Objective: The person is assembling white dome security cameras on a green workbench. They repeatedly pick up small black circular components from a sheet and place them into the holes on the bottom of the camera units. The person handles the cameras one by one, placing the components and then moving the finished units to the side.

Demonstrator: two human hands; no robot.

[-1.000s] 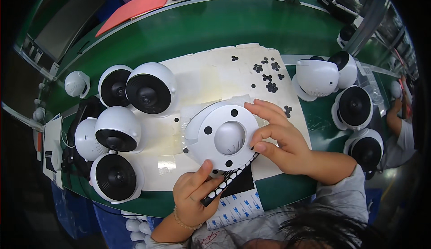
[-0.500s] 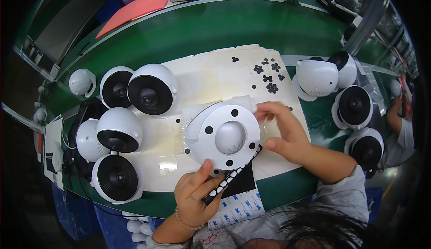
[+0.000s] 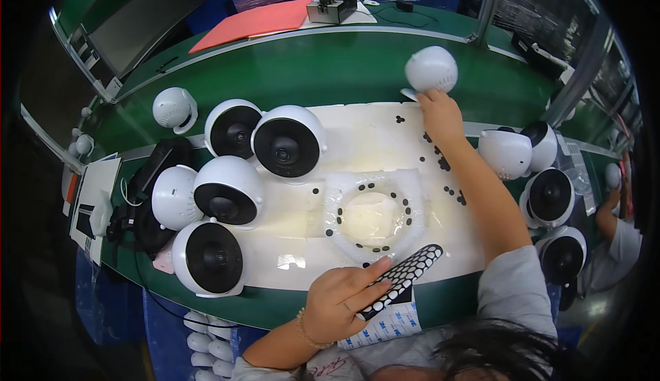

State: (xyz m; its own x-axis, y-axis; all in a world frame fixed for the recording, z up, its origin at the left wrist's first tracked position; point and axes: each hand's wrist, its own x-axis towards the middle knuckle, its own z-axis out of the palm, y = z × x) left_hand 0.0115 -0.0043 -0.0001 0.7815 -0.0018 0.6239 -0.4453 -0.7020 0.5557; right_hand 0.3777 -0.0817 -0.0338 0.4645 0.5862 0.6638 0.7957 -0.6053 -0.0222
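My right hand (image 3: 441, 113) reaches far out, its fingers closed on the base of a white round camera (image 3: 432, 69) above the green bench. My left hand (image 3: 344, 302), at the near edge, grips a black sheet (image 3: 405, 278) with rows of white round spots, held at a slant. Between my hands lies a white foam ring (image 3: 335, 205) wrapped in clear film, with several black dots around its opening. The ring rests on a worn cream board (image 3: 440, 233), where clusters of small black round pads (image 3: 440, 157) are scattered at the right.
Several white cameras with black fronts (image 3: 287, 144) crowd the left, next to a black bundle (image 3: 165, 161). More cameras (image 3: 550, 192) stand at the right. Another person's arm (image 3: 608, 209) shows at the far right. A red sheet (image 3: 251, 25) and metal box (image 3: 331, 3) lie at the back.
My right hand has carried the white camera off the foam ring to the far right, which uncovers the ring. My left hand keeps the spotted sheet near the front edge. The whole view has shifted.
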